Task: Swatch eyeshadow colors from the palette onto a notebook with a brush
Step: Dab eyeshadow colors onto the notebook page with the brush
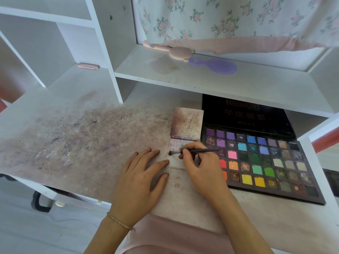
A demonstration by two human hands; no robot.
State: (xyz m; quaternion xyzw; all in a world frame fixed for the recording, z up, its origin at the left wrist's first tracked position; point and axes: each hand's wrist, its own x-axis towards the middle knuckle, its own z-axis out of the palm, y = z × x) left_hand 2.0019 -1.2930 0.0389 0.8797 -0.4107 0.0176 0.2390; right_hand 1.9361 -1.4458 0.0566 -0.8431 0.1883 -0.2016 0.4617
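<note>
You were partway through: the small white open notebook (177,158) already carried one row of pink, lilac and teal swatches along the top of its lower page, and the rest of that page was bare. Judging by that, most shades in the large black multi-colour eyeshadow palette (260,160) were not yet swatched.

Your right hand (200,162) pinched the thin dark-handled makeup brush (194,151) pencil-style, fingers curled round the shaft. The brush head pointed to 9 o'clock and sat on, or just above, the page at its left edge, under the swatch row; contact couldn't be confirmed.

Your left hand (141,173) lay flat on the stained white desk (73,136), fingers straight and spread, holding nothing, with the fingertips at the notebook's left edge, probably bracing it.

The notebook was at 12 o'clock from your right hand, partly under it. The palette lay just beside it at 3 o'clock, lid up.
</note>
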